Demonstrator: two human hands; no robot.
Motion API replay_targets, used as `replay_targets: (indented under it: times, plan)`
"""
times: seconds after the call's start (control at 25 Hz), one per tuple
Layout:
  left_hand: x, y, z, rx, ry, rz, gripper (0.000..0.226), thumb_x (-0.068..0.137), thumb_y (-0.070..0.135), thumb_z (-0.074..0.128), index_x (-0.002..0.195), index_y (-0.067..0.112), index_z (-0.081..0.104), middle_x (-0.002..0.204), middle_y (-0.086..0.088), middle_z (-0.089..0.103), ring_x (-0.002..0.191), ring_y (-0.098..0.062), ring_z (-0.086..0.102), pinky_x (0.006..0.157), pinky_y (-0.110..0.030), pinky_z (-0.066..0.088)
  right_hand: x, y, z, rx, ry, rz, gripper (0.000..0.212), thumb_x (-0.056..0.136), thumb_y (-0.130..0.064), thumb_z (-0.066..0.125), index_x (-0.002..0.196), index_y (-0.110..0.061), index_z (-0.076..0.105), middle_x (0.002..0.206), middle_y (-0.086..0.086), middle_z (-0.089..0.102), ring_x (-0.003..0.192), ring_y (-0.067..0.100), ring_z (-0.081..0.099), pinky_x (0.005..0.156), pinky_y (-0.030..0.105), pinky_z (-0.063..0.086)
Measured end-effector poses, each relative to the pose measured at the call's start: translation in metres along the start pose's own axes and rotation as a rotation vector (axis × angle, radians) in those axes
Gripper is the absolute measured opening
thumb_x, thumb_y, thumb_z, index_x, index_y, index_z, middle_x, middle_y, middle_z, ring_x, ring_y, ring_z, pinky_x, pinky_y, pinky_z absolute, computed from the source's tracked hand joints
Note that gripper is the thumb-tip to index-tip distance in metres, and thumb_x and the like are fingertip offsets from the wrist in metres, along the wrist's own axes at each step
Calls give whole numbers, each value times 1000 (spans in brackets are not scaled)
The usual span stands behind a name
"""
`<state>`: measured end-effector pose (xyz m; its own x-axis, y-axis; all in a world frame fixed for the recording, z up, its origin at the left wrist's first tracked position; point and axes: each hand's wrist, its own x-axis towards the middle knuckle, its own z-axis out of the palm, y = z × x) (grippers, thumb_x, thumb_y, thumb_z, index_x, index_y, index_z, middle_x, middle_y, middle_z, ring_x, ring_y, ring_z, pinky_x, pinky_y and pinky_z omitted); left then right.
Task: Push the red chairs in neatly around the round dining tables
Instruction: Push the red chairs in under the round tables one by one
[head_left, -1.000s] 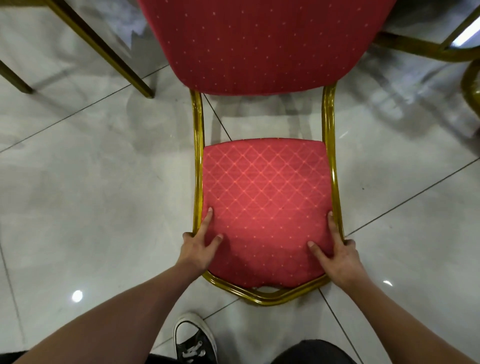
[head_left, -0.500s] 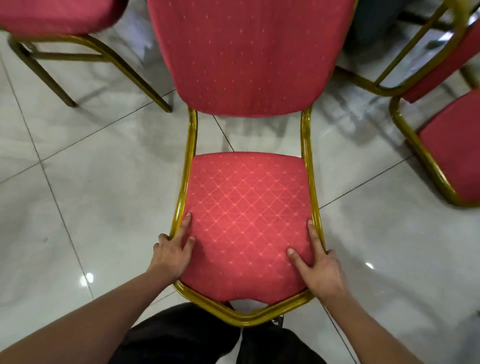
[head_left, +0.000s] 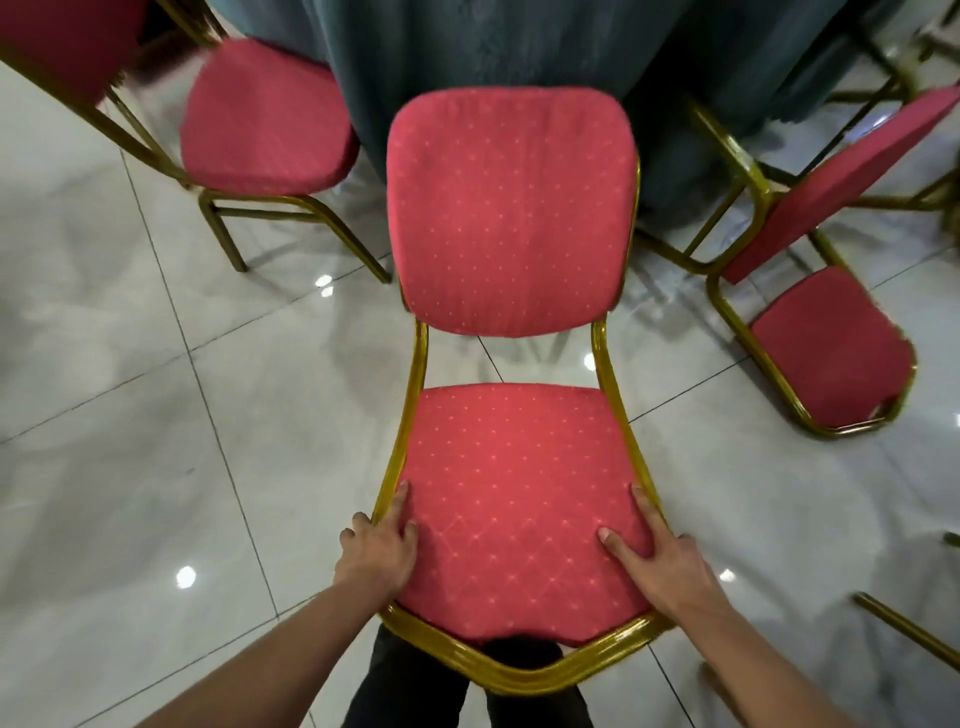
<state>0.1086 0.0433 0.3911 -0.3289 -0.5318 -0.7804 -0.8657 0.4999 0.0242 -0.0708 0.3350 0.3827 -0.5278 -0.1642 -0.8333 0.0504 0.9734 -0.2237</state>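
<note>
A red chair (head_left: 514, 493) with a gold metal frame stands right in front of me. Its seat is near me and its backrest is on the far side, close to the round table's dark green cloth (head_left: 519, 47). My left hand (head_left: 376, 551) grips the seat's front left corner, with fingers on the cushion and around the frame. My right hand (head_left: 660, 561) grips the front right corner in the same way. My legs stand just behind the seat's front edge.
Another red chair (head_left: 260, 119) stands to the left by the table. A third red chair (head_left: 831, 343) stands at an angle on the right. A gold chair leg (head_left: 904, 629) shows at the lower right. The floor is glossy grey tile.
The chair has moved forward towards the table with both hands still on its seat. My view has lifted, so the whole backrest, the green cloth and the neighbouring chairs now show.
</note>
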Motion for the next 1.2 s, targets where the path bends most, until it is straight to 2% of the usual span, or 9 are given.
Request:
replay_targets:
  times: [0.28,0.48,0.56,0.64,0.72,0.8,0.96,1.08,1.2]
  plan:
    - [-77,-18,-41,76,-41,-18,59,104,57,18,159,45,0,144,-20,41,135,-39,40,115,-53,35,-83,-24,-40,-67,-156,45,103,72,-95,29,156,-53,-11,150,11,49,128,32,58,112,47,46]
    - [-120,-17,-84,93,-40,-12,56,106,54,20,159,37,17,148,-16,44,139,-35,37,114,-54,35,-126,-48,-85,-27,-251,63,100,82,-86,44,161,-43,-1,160,6,40,136,33,51,112,47,44]
    - [-136,-13,-107,27,20,-8,50,106,49,26,152,30,37,143,-14,48,139,-34,37,113,-53,36,-138,-63,-109,-2,-263,66,94,87,-80,49,162,-37,12,157,6,44,133,32,53,110,46,46]
    - [-151,-7,-128,-123,105,39,43,105,40,32,133,21,58,131,-14,56,133,-35,44,111,-50,40,-146,-76,-130,60,-249,94,75,92,-71,53,154,-31,36,137,6,59,113,29,63,85,39,57]
    - [-166,1,-147,-255,158,107,41,104,39,31,112,20,66,116,-13,62,120,-35,55,104,-48,45,-152,-85,-149,176,-152,131,57,95,-62,54,134,-21,55,111,6,64,92,23,64,65,30,53]
    - [-182,12,-157,-244,250,175,50,103,50,24,114,28,68,116,-9,65,114,-33,59,104,-47,45,-157,-94,-164,282,-19,147,57,97,-61,49,128,-14,59,112,9,63,96,27,63,72,35,53]
    - [-204,29,-152,-213,554,503,68,96,63,3,142,42,48,148,6,47,143,-19,35,121,-46,20,-159,-107,-169,100,480,-154,59,99,-65,32,121,-26,71,123,11,62,117,35,55,102,49,41]
    - [-197,41,-158,-229,629,614,60,99,65,7,157,51,10,164,8,20,156,-19,2,126,-45,-1,-164,-112,-156,250,543,-505,56,102,-59,23,116,-25,65,112,4,57,114,30,52,101,47,42]
    - [-188,50,-170,-202,645,593,61,97,68,8,156,53,-2,167,5,12,156,-20,-4,124,-43,-5,-164,-121,-162,219,556,-561,69,98,-62,10,128,-22,58,124,6,55,120,27,47,104,43,38]
